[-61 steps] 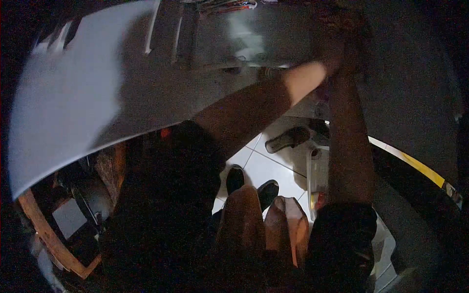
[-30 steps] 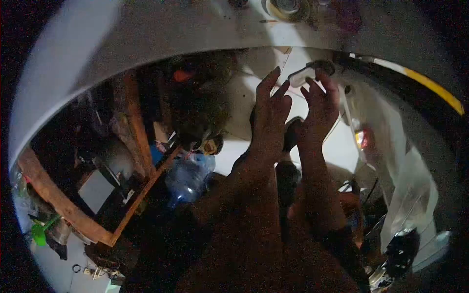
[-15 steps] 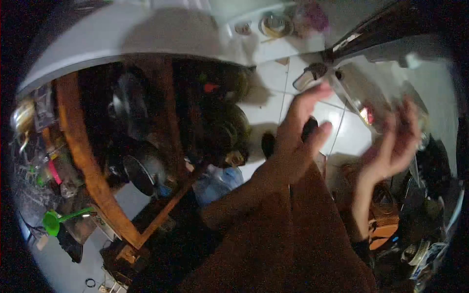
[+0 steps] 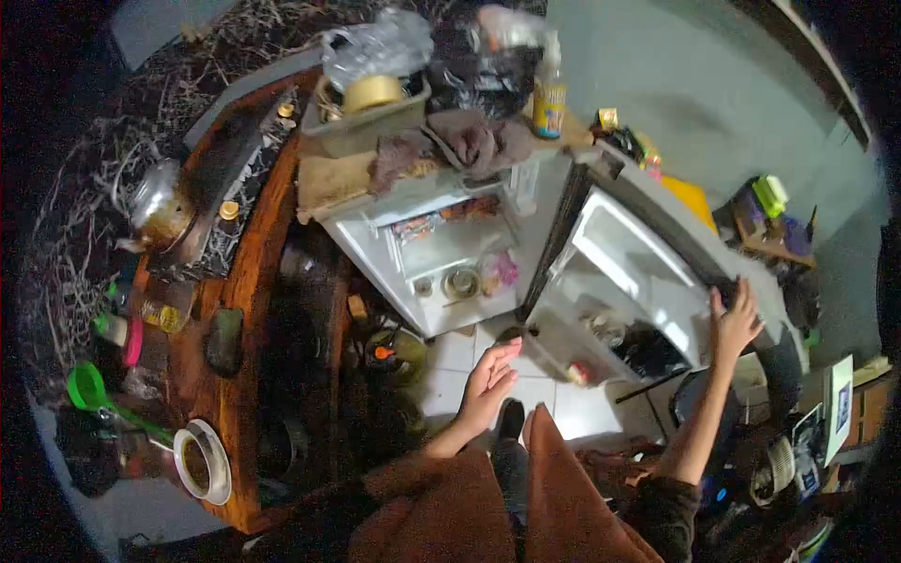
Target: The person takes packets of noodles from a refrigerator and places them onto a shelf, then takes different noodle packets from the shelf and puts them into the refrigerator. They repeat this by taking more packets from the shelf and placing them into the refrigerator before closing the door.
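Head view: I have the fridge (image 4: 361, 253) standing open in front of me, its door (image 4: 648, 305) swung out to the right. My right hand (image 4: 737, 327) is at the door's free edge, fingers spread and slightly bent; I cannot tell how firmly they press. My left hand (image 4: 486, 383) is empty and half open, fingers together and a little curled, above the tiled floor (image 4: 540, 387) and apart from the fridge. Inside the fridge I see colourful packets (image 4: 427, 226) near the back, with a round container (image 4: 461, 281) beside a pink bag (image 4: 499, 270) closer to the opening. On top lie a crumpled cloth (image 4: 479, 141) and a basket (image 4: 368, 133), with an upright bottle (image 4: 550, 105) beside the cloth. To my left, the wooden bench (image 4: 246, 347) carries a white bowl (image 4: 199, 462) near its corner, close to a green ladle (image 4: 86, 387).
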Demonstrator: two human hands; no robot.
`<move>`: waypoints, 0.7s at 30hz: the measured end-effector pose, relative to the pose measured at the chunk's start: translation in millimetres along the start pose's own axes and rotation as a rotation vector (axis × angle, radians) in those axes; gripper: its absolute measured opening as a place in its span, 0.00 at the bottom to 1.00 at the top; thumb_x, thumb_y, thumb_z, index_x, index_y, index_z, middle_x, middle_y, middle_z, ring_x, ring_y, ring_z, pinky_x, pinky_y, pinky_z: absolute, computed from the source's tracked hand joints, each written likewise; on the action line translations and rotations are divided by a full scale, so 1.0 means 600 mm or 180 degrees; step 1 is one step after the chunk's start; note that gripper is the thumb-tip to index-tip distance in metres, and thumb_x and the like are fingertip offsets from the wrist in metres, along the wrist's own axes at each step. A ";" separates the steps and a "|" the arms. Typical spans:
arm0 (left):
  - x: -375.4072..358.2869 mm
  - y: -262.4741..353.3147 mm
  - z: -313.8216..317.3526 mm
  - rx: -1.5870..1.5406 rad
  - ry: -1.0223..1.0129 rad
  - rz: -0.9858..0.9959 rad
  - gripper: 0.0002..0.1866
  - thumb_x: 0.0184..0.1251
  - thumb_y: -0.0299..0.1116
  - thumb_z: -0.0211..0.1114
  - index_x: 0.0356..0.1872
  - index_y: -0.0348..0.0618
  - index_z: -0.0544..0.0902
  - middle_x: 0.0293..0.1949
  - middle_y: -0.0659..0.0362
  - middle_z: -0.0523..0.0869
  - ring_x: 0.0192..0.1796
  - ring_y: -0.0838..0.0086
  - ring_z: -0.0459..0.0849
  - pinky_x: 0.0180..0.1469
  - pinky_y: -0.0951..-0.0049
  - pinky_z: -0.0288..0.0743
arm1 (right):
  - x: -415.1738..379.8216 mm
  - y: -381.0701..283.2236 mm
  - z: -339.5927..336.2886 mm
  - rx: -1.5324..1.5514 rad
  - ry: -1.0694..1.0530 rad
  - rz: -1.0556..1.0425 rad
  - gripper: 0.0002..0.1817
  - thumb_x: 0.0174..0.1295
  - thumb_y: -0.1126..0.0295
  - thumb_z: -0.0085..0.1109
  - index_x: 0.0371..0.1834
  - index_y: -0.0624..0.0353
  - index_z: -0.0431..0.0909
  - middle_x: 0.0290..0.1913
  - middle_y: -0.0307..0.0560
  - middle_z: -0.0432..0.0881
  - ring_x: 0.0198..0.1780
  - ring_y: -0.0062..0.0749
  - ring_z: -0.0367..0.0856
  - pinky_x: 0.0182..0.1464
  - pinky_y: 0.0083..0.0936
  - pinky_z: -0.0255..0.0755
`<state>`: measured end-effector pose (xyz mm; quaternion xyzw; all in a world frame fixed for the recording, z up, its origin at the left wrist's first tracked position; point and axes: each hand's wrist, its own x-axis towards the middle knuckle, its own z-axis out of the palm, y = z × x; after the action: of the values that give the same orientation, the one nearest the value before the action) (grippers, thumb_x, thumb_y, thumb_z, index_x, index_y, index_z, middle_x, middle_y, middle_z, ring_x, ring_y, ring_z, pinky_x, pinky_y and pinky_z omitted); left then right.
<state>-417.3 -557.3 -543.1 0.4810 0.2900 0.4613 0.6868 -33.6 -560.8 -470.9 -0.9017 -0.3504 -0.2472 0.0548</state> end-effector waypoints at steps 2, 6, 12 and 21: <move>-0.005 0.024 0.015 -0.0078 -0.0131 0.0037 0.19 0.60 0.22 0.50 0.54 0.39 0.64 0.61 0.54 0.62 0.64 0.67 0.59 0.63 0.67 0.51 | -0.025 -0.003 -0.037 0.0000 -0.0204 -0.0042 0.36 0.52 0.43 0.49 0.64 0.42 0.54 0.65 0.36 0.57 0.66 0.31 0.54 0.61 0.58 0.42; -0.031 0.077 0.029 -0.0137 -0.0412 0.0205 0.17 0.61 0.23 0.50 0.52 0.41 0.65 0.61 0.55 0.62 0.65 0.70 0.58 0.63 0.67 0.51 | -0.102 -0.010 -0.082 -0.0106 -0.0308 -0.0194 0.33 0.54 0.56 0.50 0.64 0.44 0.54 0.64 0.34 0.58 0.63 0.30 0.59 0.61 0.56 0.44; -0.056 0.099 0.015 0.0179 -0.0463 0.0295 0.17 0.62 0.33 0.52 0.53 0.43 0.67 0.59 0.58 0.65 0.63 0.69 0.61 0.62 0.63 0.50 | -0.222 -0.078 -0.195 0.0109 -0.0654 -0.1143 0.43 0.40 0.57 0.63 0.63 0.57 0.56 0.60 0.44 0.64 0.55 0.40 0.66 0.60 0.39 0.55; -0.083 0.146 -0.005 0.1933 -0.0659 0.1206 0.20 0.55 0.28 0.57 0.52 0.44 0.70 0.56 0.52 0.67 0.60 0.61 0.64 0.59 0.65 0.57 | -0.310 -0.268 -0.298 0.1842 -0.0833 -0.2324 0.36 0.42 0.62 0.60 0.58 0.57 0.63 0.57 0.46 0.67 0.54 0.39 0.66 0.60 0.48 0.51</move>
<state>-471.0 -591.9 -465.1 0.7521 0.2484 0.4221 0.4410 -330.0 -601.7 -417.2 -0.6911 -0.7023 -0.0272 0.1685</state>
